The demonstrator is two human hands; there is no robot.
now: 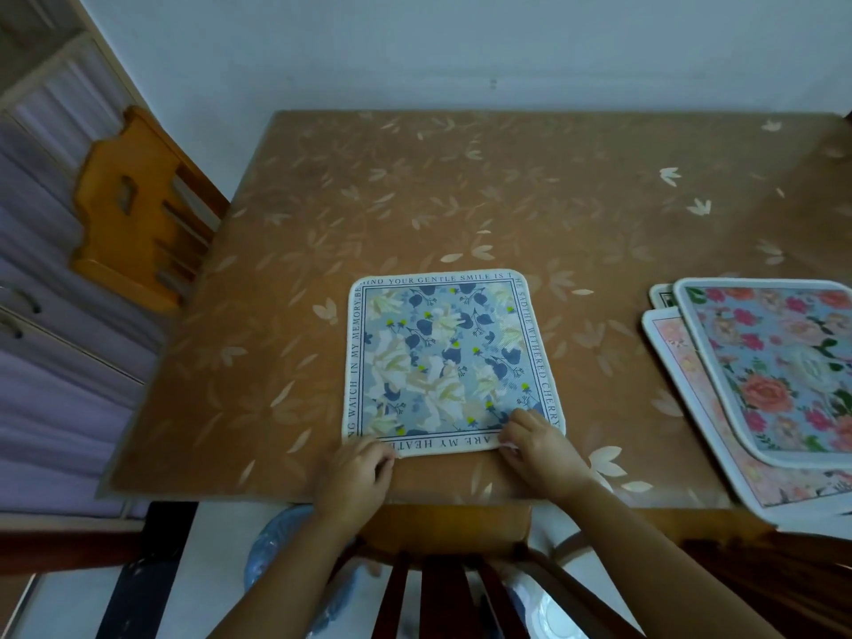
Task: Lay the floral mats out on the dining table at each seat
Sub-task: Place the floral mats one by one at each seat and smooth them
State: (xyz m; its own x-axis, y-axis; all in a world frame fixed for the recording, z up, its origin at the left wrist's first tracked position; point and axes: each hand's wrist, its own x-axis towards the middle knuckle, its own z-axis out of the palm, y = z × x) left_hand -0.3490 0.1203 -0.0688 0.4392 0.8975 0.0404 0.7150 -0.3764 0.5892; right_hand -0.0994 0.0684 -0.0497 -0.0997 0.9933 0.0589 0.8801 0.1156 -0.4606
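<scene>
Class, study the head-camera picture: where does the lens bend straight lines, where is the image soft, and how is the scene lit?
Head view: wide-angle bending bows the table edges and tilts the left chair; the blue mat is sharp, its border text readable; the stack at the right and both hands look softer; lighting is dim and even, with no strong glare.

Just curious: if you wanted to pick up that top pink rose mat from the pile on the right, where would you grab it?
Take the rose mat by its rounded near corner, coming from the table's near edge. It lies flat on top of the pile, and that corner overhangs the mat beneath, so fingers could slip under.
</scene>
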